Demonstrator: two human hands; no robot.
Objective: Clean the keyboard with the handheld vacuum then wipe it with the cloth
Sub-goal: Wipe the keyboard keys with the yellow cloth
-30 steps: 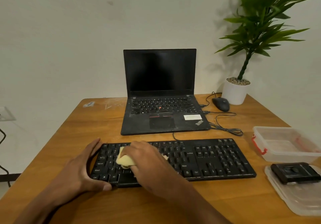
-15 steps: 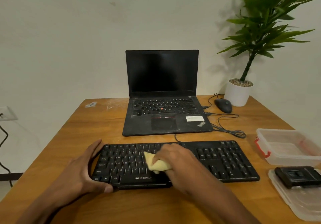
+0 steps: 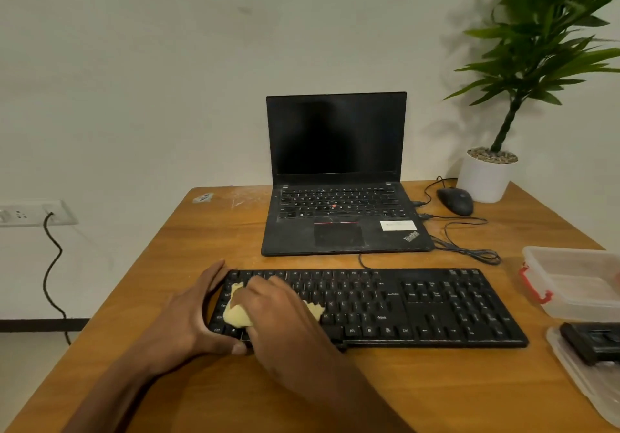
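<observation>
A black keyboard (image 3: pixel 419 305) lies across the wooden table (image 3: pixel 302 389) in front of me. My right hand (image 3: pixel 281 315) presses a crumpled yellow cloth (image 3: pixel 236 315) onto the keyboard's left keys, with its fingers curled over the cloth. My left hand (image 3: pixel 194 315) grips the keyboard's left end, thumb at the front edge and fingers round the far corner. A black handheld vacuum (image 3: pixel 593 342) lies on a clear lid at the right edge.
An open black laptop (image 3: pixel 339 177) stands behind the keyboard, with a mouse (image 3: pixel 456 201) and its coiled cable to the right. A potted plant (image 3: pixel 486 177) fills the back right corner. A clear plastic box (image 3: pixel 577 281) with red clips sits at the right.
My right hand has swept the cloth from the keyboard's middle back to its left end. The left hand has stayed on the left end. The camera has turned a little left.
</observation>
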